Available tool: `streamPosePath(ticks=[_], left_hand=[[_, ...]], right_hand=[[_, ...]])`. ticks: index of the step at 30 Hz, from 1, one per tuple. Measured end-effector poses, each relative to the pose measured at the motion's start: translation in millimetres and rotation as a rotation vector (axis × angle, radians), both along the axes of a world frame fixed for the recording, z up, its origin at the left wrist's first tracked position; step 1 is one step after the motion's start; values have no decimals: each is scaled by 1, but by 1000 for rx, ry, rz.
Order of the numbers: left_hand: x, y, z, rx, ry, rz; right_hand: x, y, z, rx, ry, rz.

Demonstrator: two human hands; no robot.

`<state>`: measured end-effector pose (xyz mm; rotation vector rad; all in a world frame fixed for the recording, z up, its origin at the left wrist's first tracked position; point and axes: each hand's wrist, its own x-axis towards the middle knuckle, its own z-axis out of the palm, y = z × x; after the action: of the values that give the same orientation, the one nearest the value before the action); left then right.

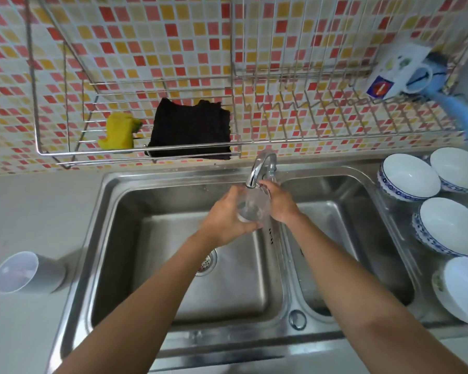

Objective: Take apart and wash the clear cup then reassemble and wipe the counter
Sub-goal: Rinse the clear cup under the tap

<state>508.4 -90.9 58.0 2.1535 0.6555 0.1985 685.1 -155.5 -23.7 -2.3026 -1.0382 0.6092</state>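
I hold a clear cup (253,205) under the spout of the chrome faucet (258,171), above the left basin of the steel double sink (125,195). My left hand (227,220) wraps the cup's lower part from the left. My right hand (278,202) grips its upper side near the rim. The cup tilts toward the spout. Whether water runs cannot be told. A white, translucent cup part (25,273) lies on its side on the grey counter (33,211) at the left. A black cloth (191,130) and a yellow sponge (118,133) rest on the wire rack (65,155).
Several white bowls with blue rims (408,176) stand on the drainboard right of the sink. A white mug (405,74) and a blue item (462,114) sit on the upper right of the rack. The left basin's drain strainer (207,261) lies below my left forearm.
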Motion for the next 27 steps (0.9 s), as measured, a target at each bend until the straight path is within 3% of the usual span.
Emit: streamPosePath(ticks=[6,10,20,24,27], left_hand=[[-1,-3,-6,-12,58,15],[-3,-7,-13,-99,-6,143],[1,-7,-20,-74,61,51],[9,5,-20,-50,37,135],[12,3,-20,-29,67,55]], right_hand=[[-2,-2,-13,22,-14,0],[3,-2,-18,8,-11,-13],[8,-2,-30,35,58,-12],[7,-5,-28,27,-45,-19],[8,-5,-31,30,-53,26]])
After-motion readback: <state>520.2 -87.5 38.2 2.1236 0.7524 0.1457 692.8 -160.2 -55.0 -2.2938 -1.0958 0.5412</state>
